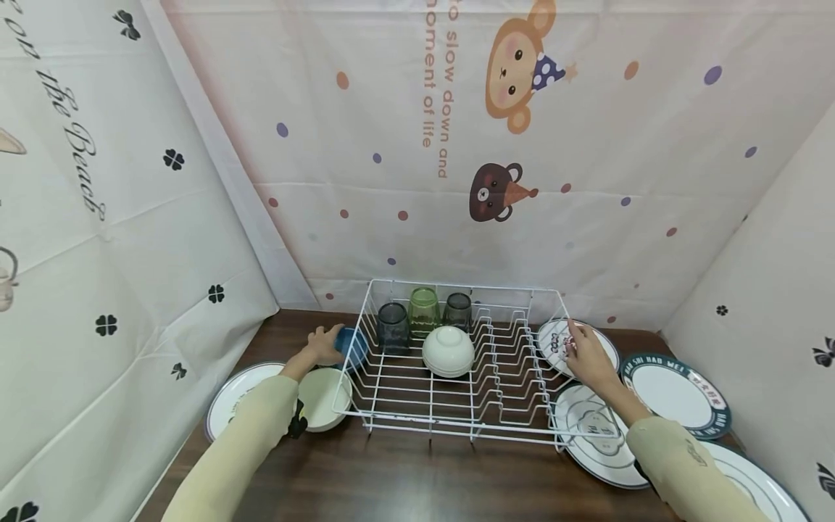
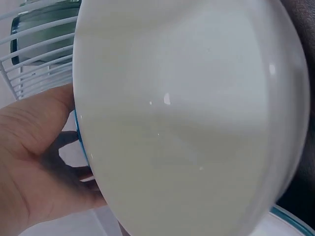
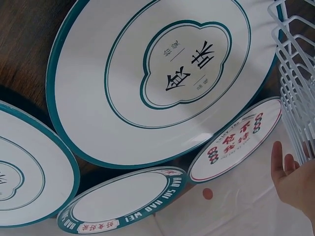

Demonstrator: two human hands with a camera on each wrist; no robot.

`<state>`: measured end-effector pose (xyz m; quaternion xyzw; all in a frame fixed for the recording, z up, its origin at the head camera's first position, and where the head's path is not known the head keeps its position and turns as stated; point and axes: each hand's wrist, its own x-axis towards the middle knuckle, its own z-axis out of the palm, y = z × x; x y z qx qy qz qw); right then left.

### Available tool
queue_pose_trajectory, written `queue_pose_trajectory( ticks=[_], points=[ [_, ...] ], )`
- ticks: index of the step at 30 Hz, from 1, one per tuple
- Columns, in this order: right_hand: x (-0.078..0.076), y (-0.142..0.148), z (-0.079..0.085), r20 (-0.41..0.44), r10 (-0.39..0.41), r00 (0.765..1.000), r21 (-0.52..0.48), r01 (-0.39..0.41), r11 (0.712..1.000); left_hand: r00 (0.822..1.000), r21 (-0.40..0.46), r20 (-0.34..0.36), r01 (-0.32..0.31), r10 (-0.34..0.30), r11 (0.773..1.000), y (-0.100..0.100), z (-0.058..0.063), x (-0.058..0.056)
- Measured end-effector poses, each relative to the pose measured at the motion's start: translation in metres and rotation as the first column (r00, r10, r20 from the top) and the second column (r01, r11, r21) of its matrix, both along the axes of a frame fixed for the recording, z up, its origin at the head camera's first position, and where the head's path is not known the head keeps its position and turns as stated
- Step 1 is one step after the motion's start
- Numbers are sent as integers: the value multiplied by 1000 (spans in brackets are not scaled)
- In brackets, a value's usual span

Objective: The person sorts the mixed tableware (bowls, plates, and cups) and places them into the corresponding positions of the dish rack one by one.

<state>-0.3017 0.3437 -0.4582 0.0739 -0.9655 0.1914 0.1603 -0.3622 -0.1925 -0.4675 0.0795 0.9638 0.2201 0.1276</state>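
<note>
My left hand [image 1: 322, 346] reaches to the left side of the white wire dish rack [image 1: 417, 419], with its fingers and thumb around a blue glass [image 1: 353, 349]. A cream-white bowl [image 1: 322, 400] stands just in front of that hand; in the left wrist view the bowl [image 2: 192, 113] hides much of the glass and the fingertips. My right hand [image 1: 592, 359] is by the rack's right rim, fingers fairly straight, above a small plate [image 1: 551, 341] with red print. In the right wrist view the right hand [image 3: 294, 184] holds no dish.
Inside the rack, a white bowl [image 1: 448, 351] lies upside down near a dark grey glass [image 1: 393, 330], a green glass [image 1: 424, 312] and another dark glass [image 1: 458, 312]. Several plates lie right of the rack, including a green-rimmed plate [image 1: 672, 395]. Another plate [image 1: 244, 384] is at the left.
</note>
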Motion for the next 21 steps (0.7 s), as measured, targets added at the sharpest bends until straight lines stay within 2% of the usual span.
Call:
queue_pose_trajectory(
  ticks=[3,4,7,10,11,15,18,21],
  points=[
    [1,1,-1,1,-2,1000,-7,2,1000,999,5,-40,1,-1,1000,-2,-8,-11],
    [1,1,-1,2,-5,1000,-9,5,1000,996,5,-83,33,-33,999,-7,-20,-21],
    [2,1,-2,15,-17,1000,-11,17,1000,994,-27,-67,89,-91,996,-8,-25,-29],
    [2,0,-2,33,-26,999,-14,26,1000,993,-52,-11,120,-121,991,-3,-17,-25],
    [3,1,-2,36,-27,999,-15,27,1000,994,-58,40,103,-100,993,4,-4,-17],
    [2,1,-2,26,-28,999,-15,29,999,993,-66,78,88,-83,994,11,13,-5],
    [2,1,-2,20,-29,999,-18,30,999,992,-86,94,86,-78,993,14,20,1],
    [1,1,-1,22,-29,999,-26,30,999,992,-134,99,96,-83,986,16,20,1]
  ],
)
